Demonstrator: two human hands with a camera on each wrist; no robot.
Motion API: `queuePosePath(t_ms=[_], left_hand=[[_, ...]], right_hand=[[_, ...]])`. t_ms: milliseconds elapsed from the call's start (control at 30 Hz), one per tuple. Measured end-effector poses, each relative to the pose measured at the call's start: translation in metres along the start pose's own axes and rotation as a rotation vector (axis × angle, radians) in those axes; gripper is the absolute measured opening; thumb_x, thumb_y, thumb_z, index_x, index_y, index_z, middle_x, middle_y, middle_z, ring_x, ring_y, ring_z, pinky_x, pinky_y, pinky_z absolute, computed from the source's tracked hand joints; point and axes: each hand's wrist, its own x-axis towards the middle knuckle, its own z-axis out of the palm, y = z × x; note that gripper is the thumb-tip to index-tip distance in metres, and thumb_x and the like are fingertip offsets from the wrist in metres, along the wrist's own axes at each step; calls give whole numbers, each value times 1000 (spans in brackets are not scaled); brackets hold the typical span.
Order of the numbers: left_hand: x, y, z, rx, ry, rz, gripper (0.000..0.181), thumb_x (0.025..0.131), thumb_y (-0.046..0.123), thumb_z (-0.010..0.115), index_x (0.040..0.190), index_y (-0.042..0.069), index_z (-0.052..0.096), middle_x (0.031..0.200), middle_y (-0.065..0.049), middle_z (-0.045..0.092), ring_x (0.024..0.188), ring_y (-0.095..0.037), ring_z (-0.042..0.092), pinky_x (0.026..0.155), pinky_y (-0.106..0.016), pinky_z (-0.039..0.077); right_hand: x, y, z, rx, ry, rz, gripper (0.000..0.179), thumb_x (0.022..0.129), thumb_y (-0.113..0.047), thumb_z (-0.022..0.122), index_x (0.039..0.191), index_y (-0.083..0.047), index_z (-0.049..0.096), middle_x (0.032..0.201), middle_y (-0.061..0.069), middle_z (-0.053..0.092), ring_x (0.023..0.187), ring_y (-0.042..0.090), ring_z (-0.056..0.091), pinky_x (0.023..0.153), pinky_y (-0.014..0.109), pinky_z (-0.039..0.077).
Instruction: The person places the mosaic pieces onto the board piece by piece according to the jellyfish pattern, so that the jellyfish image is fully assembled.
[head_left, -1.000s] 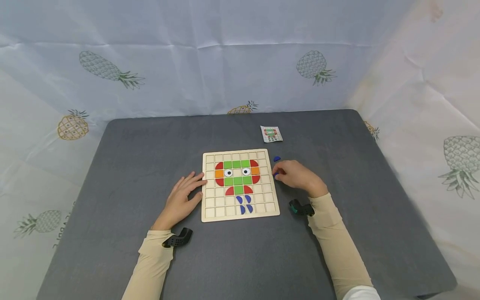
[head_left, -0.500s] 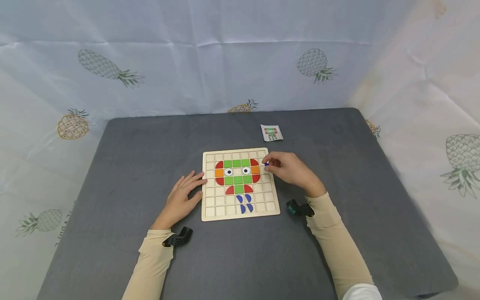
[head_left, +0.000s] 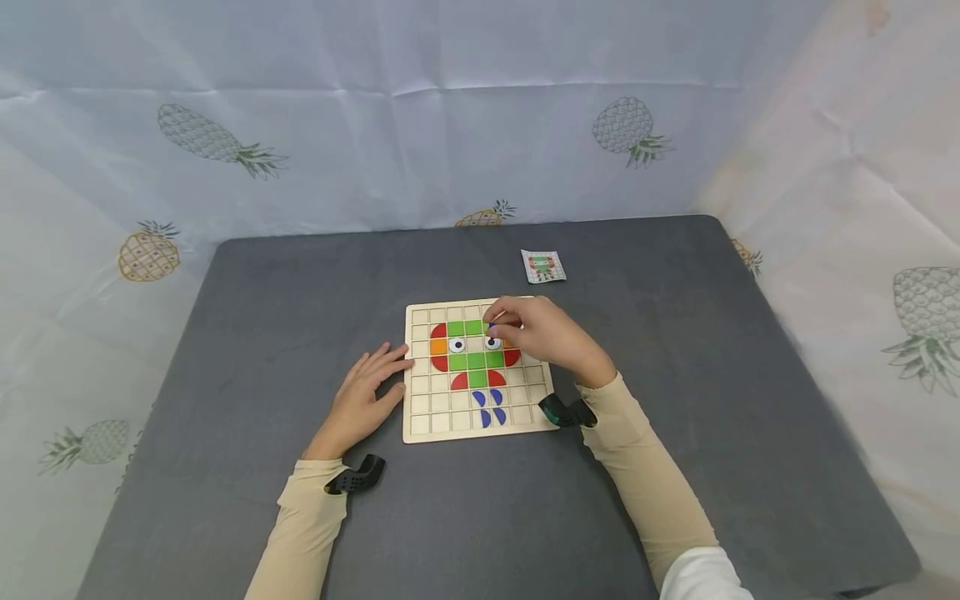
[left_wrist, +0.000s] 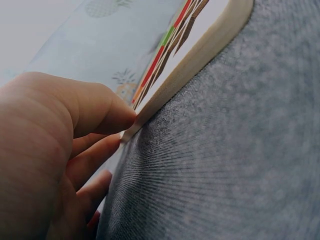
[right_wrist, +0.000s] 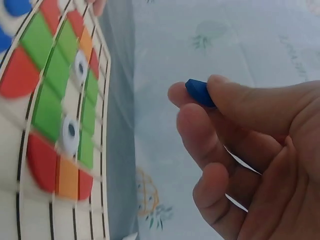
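Note:
A square wooden grid board (head_left: 420, 423) lies on the table. Green tiles (head_left: 477, 362), red rounded pieces (head_left: 460, 382), orange pieces and two eye discs (head_left: 457, 345) form a figure on it. Below them sit several blue curved pieces (head_left: 497, 397). My left hand (head_left: 363, 400) rests at the board's left edge, fingers extended over the rim; in the left wrist view the thumb (left_wrist: 107, 111) touches its side. Over the upper right of the board, my right hand (head_left: 551, 335) pinches a blue curved piece (right_wrist: 199, 93) between thumb and fingertips. It covers part of the figure.
Beyond the board's upper right corner lies a small picture card (head_left: 543, 267) printed with a similar figure. The grey tabletop (head_left: 315, 292) reaches back to a hanging cloth (head_left: 360, 158) with pineapple prints.
My right hand has picked up a blue piece from beside the board's right edge and carried it left over the board. The left hand has stayed in place.

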Motion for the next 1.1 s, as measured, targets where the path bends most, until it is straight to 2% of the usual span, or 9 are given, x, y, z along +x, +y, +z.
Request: queuePosePath(t_ms=[100,200,367,500,633,767,933,1100], left_hand=[[1,0,0,-5,3,5,40,99,13,63,139,13,63,159,-5,46,155,-31,28,129,-54,12],[2,1,0,-4,6,8,40,99,13,63,138,13,63,159,-5,46,155,-31,29,129,-54,12],[1,4,-1,-1,0,4,40,99,13,63,138,13,63,158,-6,47,155,-31,29,129,-54,12],[2,5,-1,5,-8,-5,40,99,13,62,139,13,63,159,-5,46,155,-31,29,129,-54,12],[2,4,-1,1,-6,-12,40,99,13,62,139,13,63,159,-5,46,155,-31,29,129,-53,11],[0,3,-2,0,-1,-10,39,99,12,63,138,13,64,158,-5,47,155,-31,29,129,-54,12],[0,2,-1,6,5,-5,39,98,12,63,137,12,64,158,-6,47,154,-32,30,129,-55,12],[0,1,-1,6,11,-5,39,98,12,63,137,13,64,158,-6,48,154,-32,30,129,-54,12]], right_hand=[[4,-7,4,49,-22,15,21,100,-16,65,118,-6,67,107,10,78,84,22,70,71,31,54],[7,-9,11,54,-17,-13,16,98,-14,67,111,-5,71,102,7,76,75,21,62,64,29,50],[10,-11,23,-34,-19,-70,15,96,-13,69,109,-7,76,102,2,71,77,16,56,66,26,48],[12,-13,30,-89,-83,-70,16,98,-14,68,109,-8,76,102,1,72,79,14,56,69,25,48],[14,-13,39,-90,-141,-68,16,99,-11,65,110,-7,76,106,2,74,81,13,59,74,26,51],[17,-15,50,-130,-216,-53,17,99,-10,63,110,-8,76,107,3,74,79,12,59,73,24,52],[19,-17,61,-191,-284,-39,13,99,-11,64,104,-11,76,96,0,72,69,11,55,65,22,47],[19,-19,66,-206,-300,-46,10,97,-11,66,97,-13,76,89,-2,72,70,9,56,68,22,49]])
